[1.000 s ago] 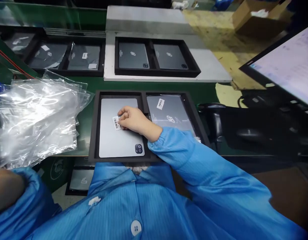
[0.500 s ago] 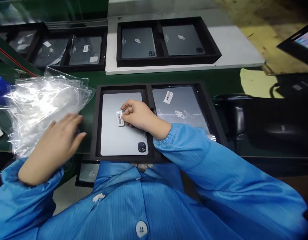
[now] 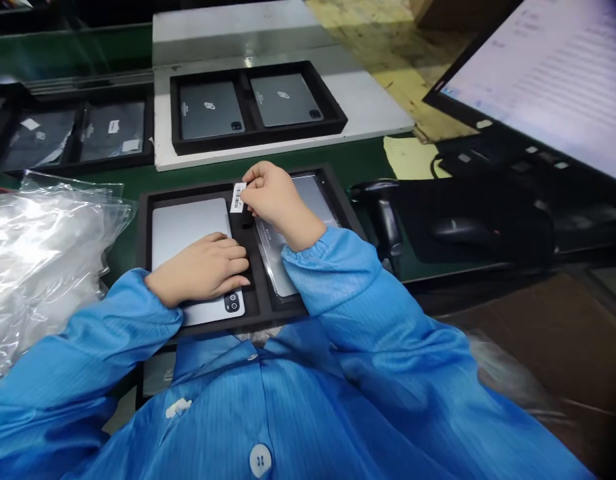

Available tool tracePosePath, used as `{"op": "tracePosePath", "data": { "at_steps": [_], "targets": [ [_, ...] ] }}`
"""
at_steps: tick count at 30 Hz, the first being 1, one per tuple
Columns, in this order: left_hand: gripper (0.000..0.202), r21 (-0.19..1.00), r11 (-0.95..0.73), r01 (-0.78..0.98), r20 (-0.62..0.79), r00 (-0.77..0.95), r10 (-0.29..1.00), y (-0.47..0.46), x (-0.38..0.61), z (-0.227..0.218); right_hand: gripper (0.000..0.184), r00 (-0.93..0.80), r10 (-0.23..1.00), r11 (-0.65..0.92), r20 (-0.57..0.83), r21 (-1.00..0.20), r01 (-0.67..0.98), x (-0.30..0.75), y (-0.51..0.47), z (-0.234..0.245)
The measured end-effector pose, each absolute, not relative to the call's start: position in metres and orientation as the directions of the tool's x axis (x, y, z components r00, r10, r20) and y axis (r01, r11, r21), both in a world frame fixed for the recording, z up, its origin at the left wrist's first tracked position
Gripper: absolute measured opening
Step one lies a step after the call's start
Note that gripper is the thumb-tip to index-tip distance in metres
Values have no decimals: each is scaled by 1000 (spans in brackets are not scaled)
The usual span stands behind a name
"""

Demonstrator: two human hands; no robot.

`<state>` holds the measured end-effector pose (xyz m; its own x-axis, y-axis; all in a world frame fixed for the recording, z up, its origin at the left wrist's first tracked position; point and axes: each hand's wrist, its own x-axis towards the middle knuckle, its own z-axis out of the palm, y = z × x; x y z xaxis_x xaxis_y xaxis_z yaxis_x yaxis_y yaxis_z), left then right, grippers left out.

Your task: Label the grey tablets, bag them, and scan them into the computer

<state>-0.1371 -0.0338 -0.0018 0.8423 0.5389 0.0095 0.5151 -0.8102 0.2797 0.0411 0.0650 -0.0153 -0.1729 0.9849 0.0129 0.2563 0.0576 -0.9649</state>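
Between the fingertips of my right hand (image 3: pixel 277 200) is a white barcode label (image 3: pixel 237 198), raised over the middle divider of the black foam tray (image 3: pixel 144 247). My left hand (image 3: pixel 208 268) lies palm down with fingers extended across a silver tablet (image 3: pixel 191 223) in the tray's left compartment. The tablet's camera corner shows below my fingers. A darker tablet in a clear bag (image 3: pixel 278 263) fills the right compartment, partly covered by my right hand and sleeve.
Clear plastic bags (image 3: pixel 43 247) are heaped at left. A tray with two dark tablets (image 3: pixel 258 133) rests on a white board; another tray (image 3: pixel 78 160) is left of it. At right are a barcode scanner (image 3: pixel 385 217), a mouse (image 3: pixel 461 231) and a monitor (image 3: pixel 543 73).
My left hand has come from beside the bags onto the silver tablet. My right hand has lifted the label off the tablet's back. The view has turned right, showing more of the monitor.
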Motion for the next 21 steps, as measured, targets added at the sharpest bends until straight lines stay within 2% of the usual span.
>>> {"op": "tracePosePath", "data": {
  "at_steps": [2, 4, 7, 9, 13, 16, 18, 21],
  "targets": [
    [45, 339, -806, 486, 152, 817, 557, -36, -148, 9, 23, -148, 989, 65, 27, -964, 256, 40, 66, -14],
    [46, 331, -818, 470, 404, 713, 574, -40, -162, 16, 22, -201, 980, 39, -15, -965, 260, 32, 59, -11],
    [51, 231, -852, 469, 781, 433, 451, -47, -182, 19, 22, -381, 923, 65, -54, -954, 292, 12, 36, -11],
    [53, 211, -849, 485, 873, 298, 387, -51, -189, 17, 27, -456, 889, 145, -27, -930, 337, -2, 19, -15],
    [46, 253, -829, 500, 833, 323, 449, -53, -189, 16, 35, -472, 881, 226, 22, -897, 379, -15, 4, -22],
    [22, 216, -856, 470, 784, 439, 439, -51, -182, 19, 30, -440, 893, 276, 91, -883, 378, -1, 14, -9],
    [12, 212, -840, 500, 640, 578, 506, -49, -173, 19, 24, -331, 918, 337, 219, -870, 360, 19, 22, 8],
    [21, 204, -797, 569, 249, 757, 604, -45, -154, 11, 18, -65, 896, 439, 439, -855, 277, 60, 17, 27]
  ]
}}
